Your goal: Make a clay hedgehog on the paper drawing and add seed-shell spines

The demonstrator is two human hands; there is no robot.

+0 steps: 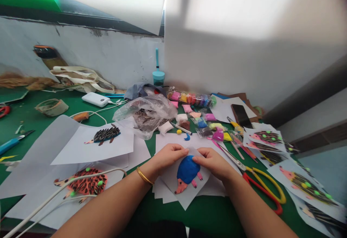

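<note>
My left hand (170,157) pinches the upper left edge of a small white sheet of paper (185,201) between thumb and fingers. On that sheet is a clay hedgehog (188,171) with a smooth blue body, a pink-orange face and pink feet. My right hand (215,162) grips the sheet's upper right edge, its thumb at the rim of the blue clay. Both hands hold the sheet tilted above a stack of white paper (162,191). Just beyond lie a yellow clay ball (179,131) and a blue clay crescent (187,137). Some fingertips are hidden behind the sheet.
Scissors (267,187) with red and yellow handles lie right of my right hand. Behind are a plastic bag of sunflower seeds (146,117) and several clay packets (202,123). Finished hedgehog pictures (88,182) lie on both sides. A white cable (51,200) crosses the left side.
</note>
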